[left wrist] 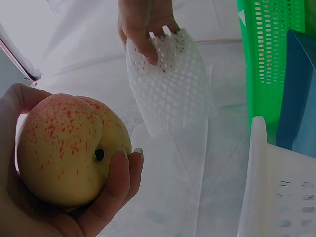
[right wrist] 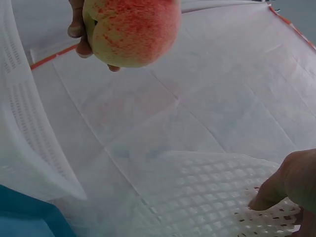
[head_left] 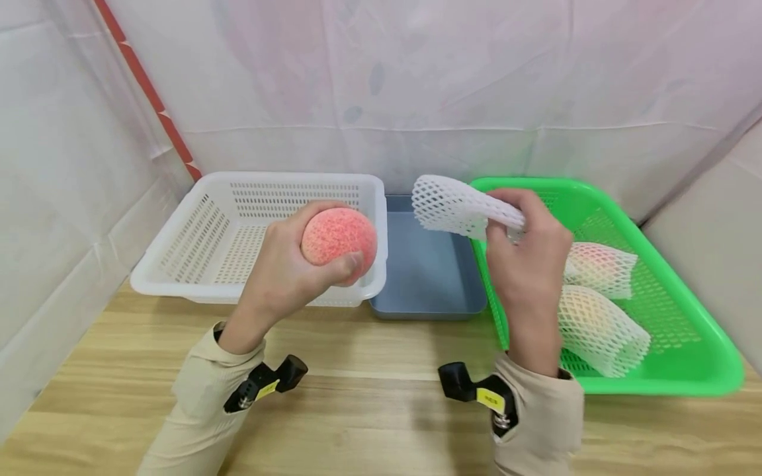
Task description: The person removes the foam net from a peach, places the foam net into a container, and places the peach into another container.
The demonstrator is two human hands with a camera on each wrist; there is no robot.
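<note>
My left hand (head_left: 286, 264) grips a pink and yellow peach (head_left: 339, 244) above the right side of the white basket. In the left wrist view the peach (left wrist: 69, 153) shows red specks and a dark stem hollow, with fingers curled round it. My right hand (head_left: 530, 258) pinches one end of a white foam net sleeve (head_left: 452, 201) over the grey tray and the green basket's near-left rim. The sleeve (left wrist: 168, 84) hangs flattened, with no fruit visible in it. Peach and sleeve are apart.
A white slotted basket (head_left: 196, 289) stands at left on the wooden table (head_left: 357, 396). Beside it lies a blue-grey tray (head_left: 428, 277). The green basket (head_left: 684, 291) at right holds net-wrapped fruit (head_left: 601, 324). A pale curtain (head_left: 417, 86) hangs behind.
</note>
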